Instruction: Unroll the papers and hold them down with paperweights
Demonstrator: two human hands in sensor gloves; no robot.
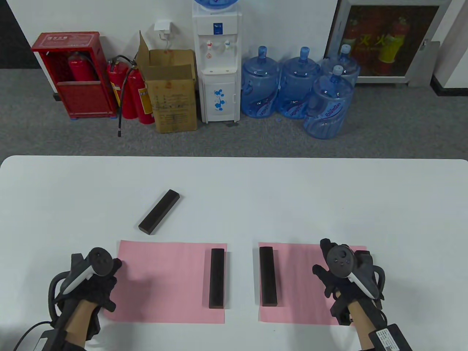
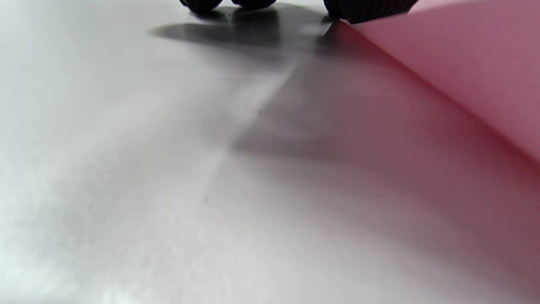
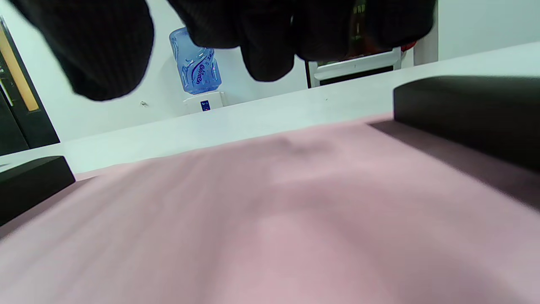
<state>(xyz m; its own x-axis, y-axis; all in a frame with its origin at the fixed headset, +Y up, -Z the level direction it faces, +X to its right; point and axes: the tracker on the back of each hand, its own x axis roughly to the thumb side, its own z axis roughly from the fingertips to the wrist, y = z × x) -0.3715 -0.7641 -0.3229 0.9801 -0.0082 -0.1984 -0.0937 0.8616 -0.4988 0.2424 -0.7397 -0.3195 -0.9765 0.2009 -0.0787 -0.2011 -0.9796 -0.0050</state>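
Two pink papers lie flat near the front of the white table (image 1: 234, 182). The left paper (image 1: 164, 281) has a dark paperweight (image 1: 216, 278) on its right edge. My left hand (image 1: 109, 278) rests at its left edge; in the left wrist view a fingertip (image 2: 367, 8) touches the slightly lifted paper (image 2: 464, 63). The right paper (image 1: 303, 281) has a paperweight (image 1: 267, 276) on its left edge. My right hand (image 1: 329, 278) hovers over its right side, fingers (image 3: 270, 50) free above the paper (image 3: 295, 211). Another paperweight (image 3: 468, 114) lies beside them, mostly hidden in the table view.
A loose dark paperweight (image 1: 159, 211) lies diagonally on the table behind the left paper. Beyond the far table edge stand a water dispenser (image 1: 217, 65), water bottles (image 1: 296, 87), a cardboard box (image 1: 172, 91) and fire extinguishers (image 1: 128, 91).
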